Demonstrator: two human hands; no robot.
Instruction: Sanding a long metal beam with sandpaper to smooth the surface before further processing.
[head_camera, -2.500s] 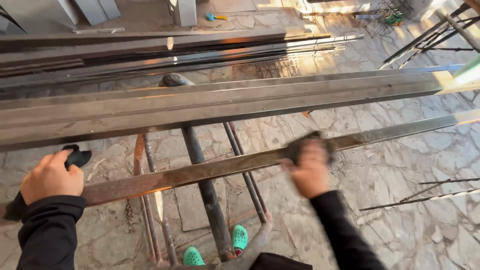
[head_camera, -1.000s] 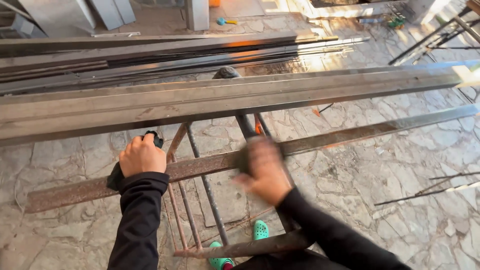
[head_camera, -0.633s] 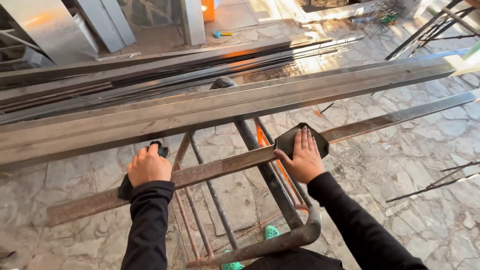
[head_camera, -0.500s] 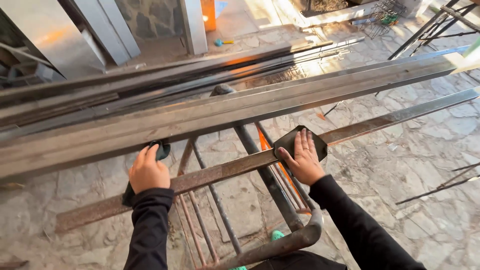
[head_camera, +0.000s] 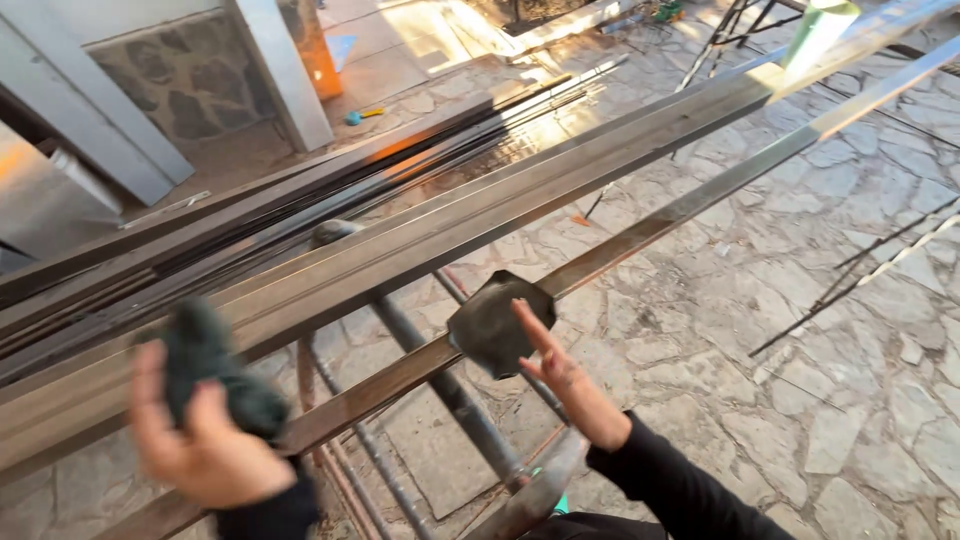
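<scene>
A long rusty flat steel bar (head_camera: 660, 215) runs diagonally from lower left to upper right across a metal stand. My right hand (head_camera: 565, 380) holds a dark abrasive pad (head_camera: 495, 325) flat against the bar near its middle, fingers stretched out. My left hand (head_camera: 205, 440), blurred by motion, is raised off the bar at the lower left and grips a dark green rag or pad (head_camera: 205, 365). Both arms wear black sleeves.
Beyond the bar lie wider steel profiles (head_camera: 450, 225) and a bundle of thin rods (head_camera: 330, 190) on the same stand, whose tube legs (head_camera: 440, 385) go down to a stone-paved floor (head_camera: 800, 320). Thin rods (head_camera: 850, 290) lie on the paving at right. A grey pillar (head_camera: 280, 70) stands behind.
My left hand has lifted off the bar with its pad and swung up and left. The view has tilted, and my right hand still presses its pad on the bar.
</scene>
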